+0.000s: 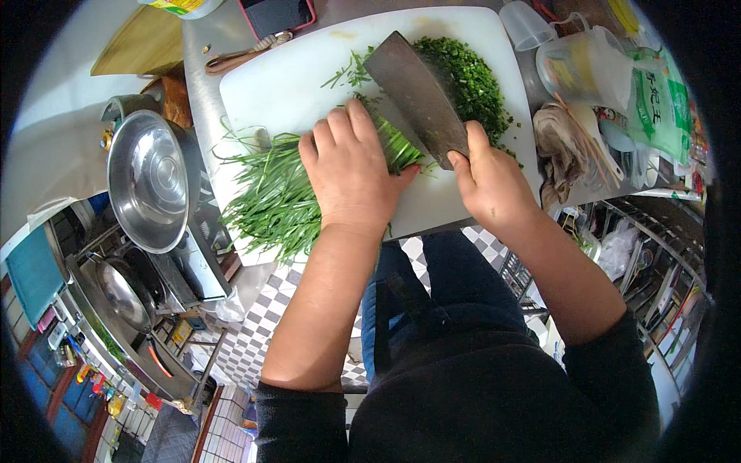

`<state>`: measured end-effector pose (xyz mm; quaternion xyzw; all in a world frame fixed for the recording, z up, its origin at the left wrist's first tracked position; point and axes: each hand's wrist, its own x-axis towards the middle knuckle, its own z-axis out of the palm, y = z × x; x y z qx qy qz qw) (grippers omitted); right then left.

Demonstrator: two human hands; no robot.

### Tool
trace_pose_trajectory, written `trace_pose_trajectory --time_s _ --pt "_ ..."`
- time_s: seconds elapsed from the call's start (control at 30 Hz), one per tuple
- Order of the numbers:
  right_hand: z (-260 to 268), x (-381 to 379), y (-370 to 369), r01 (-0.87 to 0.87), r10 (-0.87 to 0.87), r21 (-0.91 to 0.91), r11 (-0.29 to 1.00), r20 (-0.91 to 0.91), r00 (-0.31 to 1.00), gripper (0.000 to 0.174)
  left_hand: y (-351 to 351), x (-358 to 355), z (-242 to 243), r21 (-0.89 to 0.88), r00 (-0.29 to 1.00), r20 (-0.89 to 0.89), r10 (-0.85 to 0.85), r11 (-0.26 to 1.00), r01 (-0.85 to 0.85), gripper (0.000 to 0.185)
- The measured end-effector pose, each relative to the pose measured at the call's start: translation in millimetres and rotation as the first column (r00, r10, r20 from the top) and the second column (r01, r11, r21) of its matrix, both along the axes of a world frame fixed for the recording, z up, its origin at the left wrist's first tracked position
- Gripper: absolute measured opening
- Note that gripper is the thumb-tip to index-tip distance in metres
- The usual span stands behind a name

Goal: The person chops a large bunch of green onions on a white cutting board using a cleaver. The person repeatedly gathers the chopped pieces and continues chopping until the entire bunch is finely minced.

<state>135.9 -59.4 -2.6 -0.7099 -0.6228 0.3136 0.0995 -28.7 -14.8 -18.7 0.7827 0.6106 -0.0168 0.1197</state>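
Note:
A bunch of long green chives (pixel 275 197) lies on a white cutting board (pixel 278 87), its leaves trailing to the left. My left hand (pixel 350 165) presses on the bunch with the fingers curled over it and the thumb near the cut ends. My right hand (pixel 495 179) grips a dark-bladed cleaver (pixel 414 95); the fingers hide its handle. The blade stands tilted beside the cut ends, between the bunch and a heap of finely chopped chives (pixel 469 87) at the board's upper right. A few short pieces (pixel 350 72) lie left of the blade's tip.
A phone (pixel 278 16) and a coiled cord (pixel 249 53) lie beyond the board. At right are a clear plastic cup (pixel 525 26), a plastic jug (pixel 582 66), a crumpled cloth (pixel 556 147) and chopsticks (pixel 586 139). A steel basin (pixel 151 179) stands at left, above a wok (pixel 123 292).

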Motion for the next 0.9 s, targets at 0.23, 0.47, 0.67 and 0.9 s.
trace_pose_trajectory --time_s 0.23,0.47,0.67,0.9 --pt "0 -1 0 -0.014 0.014 0.001 1.000 -0.017 1.000 0.023 -4 -6 0 0.067 0.999 0.043 0.014 0.998 -0.017 0.126" --pt "-1 0 -1 -0.017 0.018 0.027 0.999 -0.031 0.999 0.019 -4 -26 21 0.018 0.997 0.072 0.017 1.000 -0.019 0.135" --pt "-6 3 -3 -0.023 0.024 0.057 0.998 -0.028 0.999 0.018 -29 -18 21 0.491 0.891 0.388 -0.237 0.871 0.017 0.032" --pt "-5 2 -3 -0.016 0.019 0.069 0.997 -0.044 0.999 0.018 -62 9 -16 0.371 0.930 0.134 -0.343 0.887 0.274 0.023"
